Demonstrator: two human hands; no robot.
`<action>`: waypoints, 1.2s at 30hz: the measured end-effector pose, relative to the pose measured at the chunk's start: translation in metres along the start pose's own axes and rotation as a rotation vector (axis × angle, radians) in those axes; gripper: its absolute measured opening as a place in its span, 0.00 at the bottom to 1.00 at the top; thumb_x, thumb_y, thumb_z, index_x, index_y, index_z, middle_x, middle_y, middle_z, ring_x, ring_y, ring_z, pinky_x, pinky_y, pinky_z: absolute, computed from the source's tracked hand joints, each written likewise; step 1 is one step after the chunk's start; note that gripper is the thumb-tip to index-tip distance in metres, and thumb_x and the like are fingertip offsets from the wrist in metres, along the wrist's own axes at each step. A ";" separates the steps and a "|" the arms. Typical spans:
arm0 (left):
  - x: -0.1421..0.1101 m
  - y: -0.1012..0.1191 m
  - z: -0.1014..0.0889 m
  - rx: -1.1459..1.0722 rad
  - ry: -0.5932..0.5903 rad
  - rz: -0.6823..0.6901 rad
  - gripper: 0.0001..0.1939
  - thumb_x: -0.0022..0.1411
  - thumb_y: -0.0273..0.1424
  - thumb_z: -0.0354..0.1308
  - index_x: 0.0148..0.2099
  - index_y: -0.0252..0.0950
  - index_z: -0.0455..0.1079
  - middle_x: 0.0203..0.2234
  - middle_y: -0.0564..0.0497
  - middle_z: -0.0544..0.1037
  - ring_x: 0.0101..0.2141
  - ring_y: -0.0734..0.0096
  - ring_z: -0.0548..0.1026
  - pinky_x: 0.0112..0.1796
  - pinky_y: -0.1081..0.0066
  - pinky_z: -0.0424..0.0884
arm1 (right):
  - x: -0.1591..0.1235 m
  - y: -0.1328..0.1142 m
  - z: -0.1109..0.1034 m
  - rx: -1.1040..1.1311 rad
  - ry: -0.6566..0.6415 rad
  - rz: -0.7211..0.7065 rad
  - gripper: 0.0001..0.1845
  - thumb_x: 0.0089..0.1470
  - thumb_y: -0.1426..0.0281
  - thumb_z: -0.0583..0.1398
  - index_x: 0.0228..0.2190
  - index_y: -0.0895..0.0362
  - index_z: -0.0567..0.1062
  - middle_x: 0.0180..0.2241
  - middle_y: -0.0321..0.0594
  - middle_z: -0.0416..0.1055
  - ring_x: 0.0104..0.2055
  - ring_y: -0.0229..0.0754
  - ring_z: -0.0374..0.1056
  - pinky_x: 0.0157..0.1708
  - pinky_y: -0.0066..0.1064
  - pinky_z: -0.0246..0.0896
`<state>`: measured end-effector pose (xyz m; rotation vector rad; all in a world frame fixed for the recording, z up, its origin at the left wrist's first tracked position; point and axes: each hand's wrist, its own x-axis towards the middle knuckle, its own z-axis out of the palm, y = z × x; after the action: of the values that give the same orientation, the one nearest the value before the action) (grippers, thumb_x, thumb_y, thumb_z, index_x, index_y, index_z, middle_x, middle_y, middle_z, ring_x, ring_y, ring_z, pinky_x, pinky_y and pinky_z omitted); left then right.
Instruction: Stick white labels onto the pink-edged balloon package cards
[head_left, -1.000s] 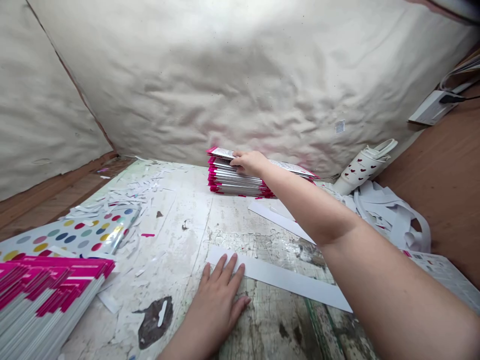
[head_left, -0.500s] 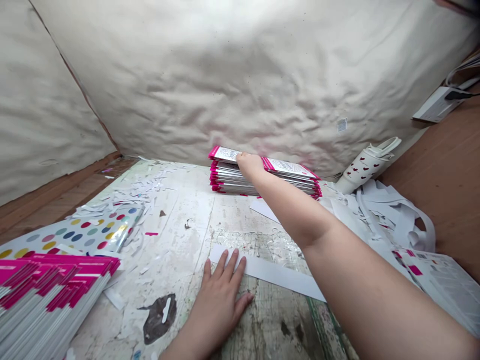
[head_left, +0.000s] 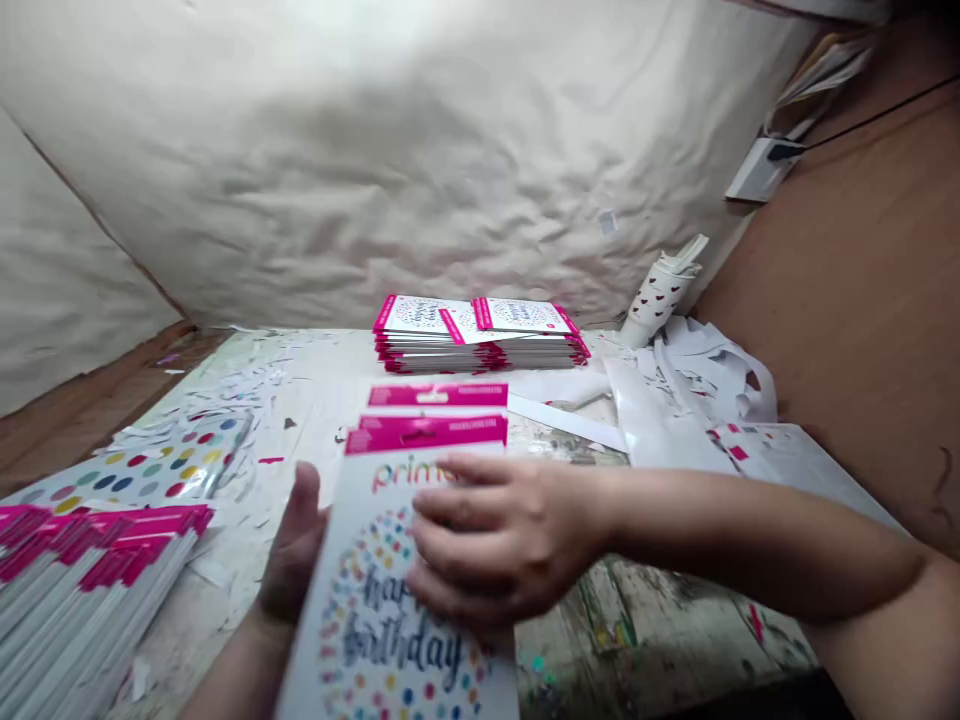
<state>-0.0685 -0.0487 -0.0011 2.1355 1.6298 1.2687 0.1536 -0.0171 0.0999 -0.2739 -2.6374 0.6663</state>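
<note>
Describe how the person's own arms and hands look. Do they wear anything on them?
The left hand and right hand are bare, without gloves. The left forearm and right forearm show no sleeve, watch or bracelet. Blur hides finer markings.

The right hand (head_left: 499, 535) has left the far stack of cards (head_left: 480, 350) at upper center and now lies across a birthday card (head_left: 390, 600) at lower center, with the left hand (head_left: 294, 540) moved up behind the card's left edge.
</note>
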 end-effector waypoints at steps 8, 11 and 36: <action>-0.033 0.063 0.021 -0.833 -0.132 -0.376 0.18 0.52 0.36 0.63 0.46 0.37 0.71 0.33 0.48 0.81 0.34 0.57 0.79 0.36 0.60 0.77 | -0.121 -0.005 0.036 0.508 0.808 0.464 0.23 0.53 0.57 0.59 0.50 0.46 0.67 0.41 0.42 0.72 0.46 0.46 0.69 0.46 0.44 0.66; -0.046 0.085 0.032 -0.777 -0.005 -0.256 0.23 0.49 0.38 0.66 0.47 0.40 0.69 0.37 0.50 0.79 0.38 0.60 0.77 0.39 0.62 0.76 | -0.130 -0.014 0.055 0.658 0.791 0.440 0.20 0.47 0.60 0.65 0.43 0.50 0.71 0.37 0.40 0.73 0.41 0.44 0.71 0.42 0.38 0.67; -0.008 0.033 0.047 0.030 -0.690 0.000 0.32 0.61 0.49 0.41 0.61 0.36 0.60 0.63 0.42 0.55 0.62 0.49 0.52 0.58 0.49 0.50 | -0.215 -0.001 0.073 0.704 1.316 0.664 0.12 0.46 0.68 0.65 0.37 0.53 0.76 0.38 0.40 0.77 0.41 0.49 0.72 0.41 0.40 0.69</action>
<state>-0.0130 -0.0520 -0.0151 2.2248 1.3357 0.4075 0.3154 -0.1088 -0.0302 -0.9611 -0.9616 1.0497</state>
